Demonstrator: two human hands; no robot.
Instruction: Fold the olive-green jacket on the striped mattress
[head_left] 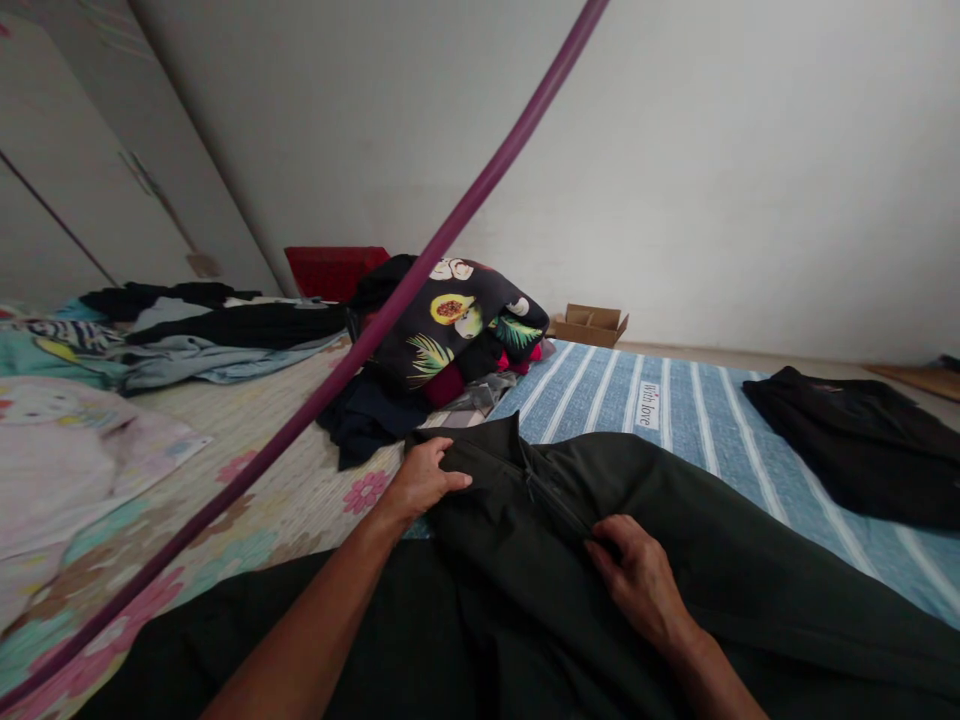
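A large dark green, nearly black garment (pixel 517 570) lies spread across the foreground, with a seam or zip line running down from its raised upper edge. My left hand (pixel 424 480) grips its upper left corner, the thumb lying on top of the cloth and the other fingers partly hidden. Lower down and to the right, my right hand (pixel 634 570) is closed in a pinch on the fabric beside the seam line. The garment's lower end runs out of view, and one side of it stretches off to the right.
A purple pole (pixel 450 225) crosses the view diagonally. Behind the garment is a pile with fruit-print cloth (pixel 480 315). A folded black garment (pixel 862 440) rests on the blue striped sheet (pixel 585 395). More clothes (pixel 240 335) lie left; a cardboard box (pixel 589 325) stands by the wall.
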